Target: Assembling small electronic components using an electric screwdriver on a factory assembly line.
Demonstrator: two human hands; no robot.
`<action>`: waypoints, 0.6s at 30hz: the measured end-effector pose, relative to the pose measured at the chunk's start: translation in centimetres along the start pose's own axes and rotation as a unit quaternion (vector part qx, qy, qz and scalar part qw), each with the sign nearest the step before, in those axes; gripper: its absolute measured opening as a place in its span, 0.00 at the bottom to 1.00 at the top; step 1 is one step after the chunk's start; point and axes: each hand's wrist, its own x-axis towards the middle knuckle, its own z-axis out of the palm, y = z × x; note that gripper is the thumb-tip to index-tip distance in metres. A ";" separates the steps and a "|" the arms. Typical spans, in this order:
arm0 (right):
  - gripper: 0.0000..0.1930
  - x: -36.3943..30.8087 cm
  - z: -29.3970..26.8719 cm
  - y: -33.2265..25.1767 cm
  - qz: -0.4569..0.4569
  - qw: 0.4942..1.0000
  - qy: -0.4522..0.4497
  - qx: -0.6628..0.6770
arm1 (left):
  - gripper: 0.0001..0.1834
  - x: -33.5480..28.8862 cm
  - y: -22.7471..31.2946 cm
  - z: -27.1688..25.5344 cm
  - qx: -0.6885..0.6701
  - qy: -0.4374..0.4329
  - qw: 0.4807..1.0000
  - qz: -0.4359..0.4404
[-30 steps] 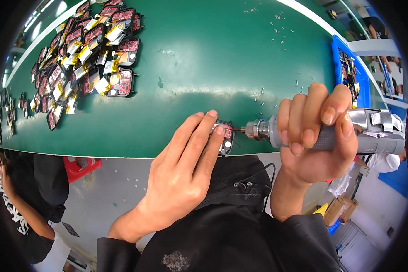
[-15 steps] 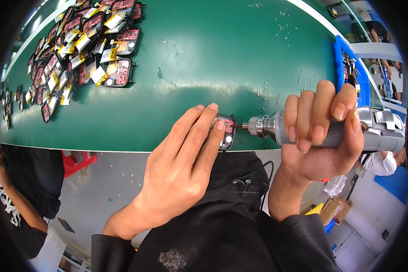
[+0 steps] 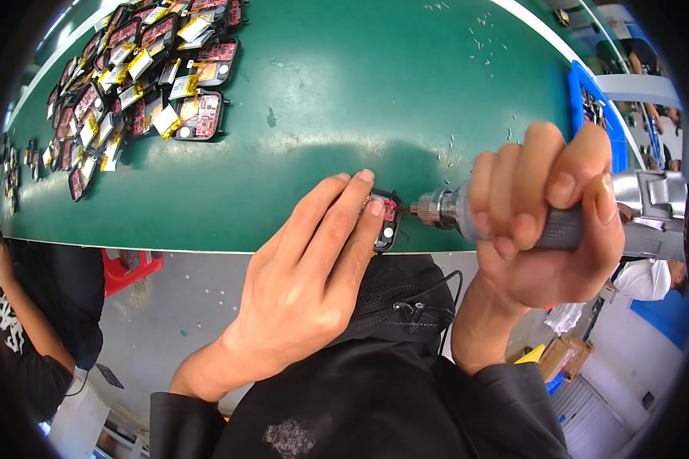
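Observation:
Under the fingers of my left hand (image 3: 302, 283) lies a small black device housing (image 3: 391, 220) with a red circuit board, close to the table's near edge. The fingertips press on its board, holding it down; the thumb is hidden. In my right hand (image 3: 540, 229) is a grey electric screwdriver (image 3: 439, 209), gripped with the fingers wrapped round its body. The tool lies nearly level, its thin bit pointing left to the right edge of the housing. Whether the bit touches a screw is too small to tell.
Many similar open housings with red boards and silver-yellow battery cells (image 3: 182, 86) are heaped at the far left of the green table (image 3: 344, 92). Loose screws (image 3: 480, 40) lie scattered at far right, near a blue bin (image 3: 617, 134). A co-worker's arm (image 3: 38, 325) and red stool (image 3: 134, 277) are at left.
My right hand and the screwdriver have shifted slightly right, and the hand is a little blurred. The left hand and the housing have barely moved.

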 end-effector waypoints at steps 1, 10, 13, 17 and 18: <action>0.10 0.2 0.3 -0.1 0.011 0.999 -0.020 -0.024 | 0.18 0.1 -0.2 -0.1 0.016 0.007 0.999 0.028; 0.10 1.5 0.5 0.3 0.012 0.998 -0.054 -0.036 | 0.24 0.6 -0.7 -0.6 -0.016 -0.005 1.000 0.019; 0.10 1.2 1.5 -0.1 0.020 0.997 -0.030 -0.070 | 0.24 0.7 -0.2 -1.3 -0.011 -0.028 0.999 0.013; 0.09 0.2 0.8 0.9 -0.008 0.999 -0.032 -0.019 | 0.21 0.4 0.3 -1.4 -0.001 -0.035 0.998 0.044; 0.07 0.2 0.4 0.8 -0.027 0.999 -0.047 -0.002 | 0.19 0.6 0.6 -1.3 0.005 -0.029 0.998 0.051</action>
